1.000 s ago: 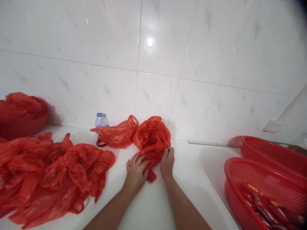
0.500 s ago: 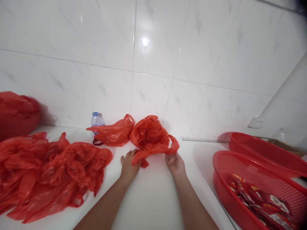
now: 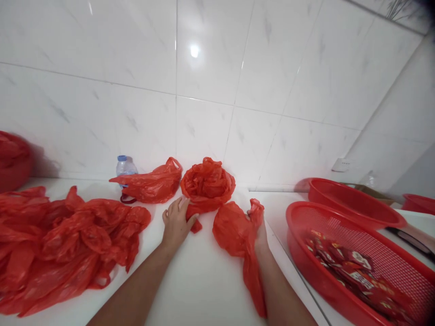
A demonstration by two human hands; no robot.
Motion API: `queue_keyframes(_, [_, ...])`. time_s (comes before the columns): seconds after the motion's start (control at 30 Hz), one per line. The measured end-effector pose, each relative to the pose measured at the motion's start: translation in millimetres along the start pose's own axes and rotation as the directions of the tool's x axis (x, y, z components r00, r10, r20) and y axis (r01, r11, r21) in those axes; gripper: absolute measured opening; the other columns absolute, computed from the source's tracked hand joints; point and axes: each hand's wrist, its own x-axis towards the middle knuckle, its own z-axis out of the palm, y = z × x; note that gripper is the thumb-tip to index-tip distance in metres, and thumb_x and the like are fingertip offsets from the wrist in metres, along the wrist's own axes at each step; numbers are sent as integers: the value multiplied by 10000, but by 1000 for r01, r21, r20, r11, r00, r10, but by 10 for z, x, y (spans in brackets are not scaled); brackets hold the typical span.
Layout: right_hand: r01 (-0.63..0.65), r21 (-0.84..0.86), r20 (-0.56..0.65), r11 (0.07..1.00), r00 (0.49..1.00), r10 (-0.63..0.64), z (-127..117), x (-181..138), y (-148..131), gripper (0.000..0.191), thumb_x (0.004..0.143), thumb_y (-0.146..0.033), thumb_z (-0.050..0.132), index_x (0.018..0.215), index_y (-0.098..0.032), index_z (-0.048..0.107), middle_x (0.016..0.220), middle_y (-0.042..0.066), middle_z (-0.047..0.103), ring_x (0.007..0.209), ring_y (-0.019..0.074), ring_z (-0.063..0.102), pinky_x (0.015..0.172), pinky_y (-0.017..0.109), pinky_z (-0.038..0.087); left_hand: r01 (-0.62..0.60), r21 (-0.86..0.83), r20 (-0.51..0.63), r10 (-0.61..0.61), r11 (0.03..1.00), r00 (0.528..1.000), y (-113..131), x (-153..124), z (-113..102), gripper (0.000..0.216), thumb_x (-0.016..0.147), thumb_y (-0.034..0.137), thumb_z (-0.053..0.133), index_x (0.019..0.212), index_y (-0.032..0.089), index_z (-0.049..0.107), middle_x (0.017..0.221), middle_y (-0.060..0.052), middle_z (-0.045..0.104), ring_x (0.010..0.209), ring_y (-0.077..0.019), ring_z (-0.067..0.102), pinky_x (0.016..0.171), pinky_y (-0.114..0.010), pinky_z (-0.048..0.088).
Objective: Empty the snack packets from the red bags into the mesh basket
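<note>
My right hand (image 3: 261,232) is closed around the upper end of a crumpled red plastic bag (image 3: 234,226), whose loose tail hangs down along the forearm. My left hand (image 3: 176,222) lies on the white table with fingers stretched out. Its thumb touches a flap of the red bag bundle (image 3: 208,185), a round wad of bunched plastic near the wall. Left of the bundle is another red plastic bag (image 3: 154,183), partly covering a clear bottle (image 3: 125,166) with a blue cap.
A large heap of red plastic bags (image 3: 68,244) covers the left side. To the right stands a red perforated basket (image 3: 299,226) holding red packets (image 3: 350,267), with a red basin (image 3: 353,199) behind it. A tiled wall (image 3: 204,127) closes off the back.
My right hand has pulled one red bag off the bundle and towards me. My left hand stays beside the bundle, its fingers more spread. The whole view has shifted slightly right.
</note>
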Motion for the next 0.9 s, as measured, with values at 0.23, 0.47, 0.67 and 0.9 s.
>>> queue_keyframes(0.23, [-115,-34,191,993,974,119,51,6,185,307,687,-398,734,933,-236,646,889,17,688,811,171,633,734,300,519,-440,-265,-44,445,858,894,390,-338,-82,497,845,454,526,1286,239,453,1247,-127,518,1155,-279,505,938,-429,449])
queue_keyframes(0.47, [-208,-187,400,960,876,268,126,-69,267,505,599,-196,792,1069,-223,609,1027,5,673,915,183,628,809,327,512,-25,-288,294,114,957,949,643,-473,42,655,808,416,531,1369,171,298,1265,-146,497,1166,-317,501,904,-466,463])
queue_keyframes(0.67, [-171,-153,152,973,969,194,57,87,221,223,698,-230,676,906,-173,620,828,12,690,765,161,638,690,290,531,41,-210,404,48,977,913,393,-307,14,503,807,238,417,1307,183,420,1130,-107,610,1024,-282,576,843,-413,461])
queue_keyframes(0.9, [3,-116,-189,993,982,-25,-233,329,35,246,659,-161,560,901,-204,572,570,-80,557,488,78,506,459,174,415,40,-344,238,46,938,970,401,-224,-157,293,831,429,401,883,244,622,929,-22,647,893,-246,572,799,-342,411])
